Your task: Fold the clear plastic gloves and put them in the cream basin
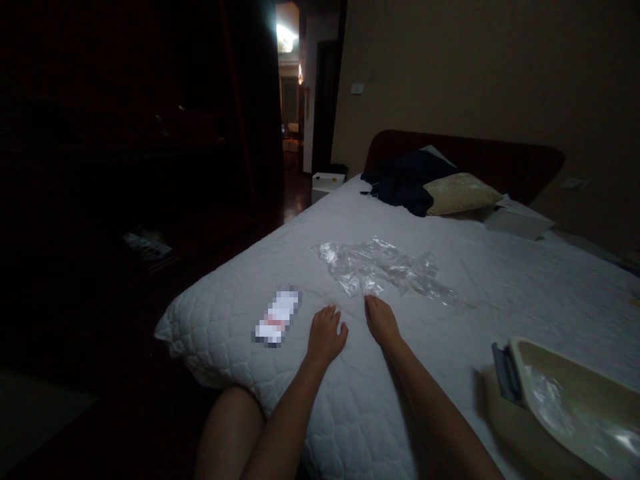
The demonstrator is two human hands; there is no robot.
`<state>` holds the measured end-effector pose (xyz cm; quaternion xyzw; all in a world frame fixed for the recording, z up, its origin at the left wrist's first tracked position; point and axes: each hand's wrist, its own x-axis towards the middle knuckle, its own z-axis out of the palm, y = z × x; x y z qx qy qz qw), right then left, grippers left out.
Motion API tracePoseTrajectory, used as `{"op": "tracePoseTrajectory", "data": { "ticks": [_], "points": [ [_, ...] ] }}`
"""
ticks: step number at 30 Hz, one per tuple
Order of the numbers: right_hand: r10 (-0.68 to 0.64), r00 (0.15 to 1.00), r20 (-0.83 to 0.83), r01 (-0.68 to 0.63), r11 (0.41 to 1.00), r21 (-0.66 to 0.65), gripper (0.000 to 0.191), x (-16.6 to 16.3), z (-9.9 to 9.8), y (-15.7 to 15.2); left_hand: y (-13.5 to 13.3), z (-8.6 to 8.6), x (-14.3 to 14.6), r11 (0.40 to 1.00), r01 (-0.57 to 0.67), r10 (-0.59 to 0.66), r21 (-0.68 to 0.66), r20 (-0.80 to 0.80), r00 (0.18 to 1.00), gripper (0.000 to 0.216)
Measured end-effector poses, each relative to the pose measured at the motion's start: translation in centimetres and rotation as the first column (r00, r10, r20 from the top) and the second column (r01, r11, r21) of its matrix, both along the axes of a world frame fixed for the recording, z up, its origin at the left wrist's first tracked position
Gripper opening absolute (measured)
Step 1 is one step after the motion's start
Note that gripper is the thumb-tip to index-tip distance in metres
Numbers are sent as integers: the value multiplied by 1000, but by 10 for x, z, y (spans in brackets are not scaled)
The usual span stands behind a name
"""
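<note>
My left hand (327, 335) rests low over the white quilted bed, its fingers apart and nothing in them. To its right, my right hand (382, 320) has its fingers pressed together at the near edge of a crumpled clear plastic bag (385, 265). The fingertips seem to pinch that edge, though the grip itself is partly hidden. The plastic lies spread loosely across the bed, beyond both hands. A phone-shaped thing (278, 317), its face pixelated, lies left of my left hand.
A beige plastic bin (505, 407) with a grey handle and clear plastic inside stands at right. Dark cloth (405, 180), a gold pillow (463, 193) and a pale box (520, 219) lie near the headboard (505, 157). Dark shelving (125, 143) is at left.
</note>
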<state>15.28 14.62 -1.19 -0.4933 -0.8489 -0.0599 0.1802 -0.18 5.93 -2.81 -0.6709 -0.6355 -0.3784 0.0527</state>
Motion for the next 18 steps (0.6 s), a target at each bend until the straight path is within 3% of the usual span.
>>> {"op": "tracePoseTrajectory", "data": {
  "ticks": [7,12,15,18],
  "points": [
    [-78,994,-76,80,997,19,21,4,4,-26,-1,1,0,1000,-1,1,9,2,1000,26],
    [-47,912,-409,28,998,-54,23,12,4,-54,-1,0,0,1000,4,-4,4,7,1000,26],
    [-125,706,-697,-3,984,-179,21,20,5,-74,0,0,0,1000,4,-5,6,15,1000,26],
    [-313,338,-887,-121,921,-371,18,33,6,-95,0,0,-1,1000,9,-9,6,19,1000,26]
  ]
}}
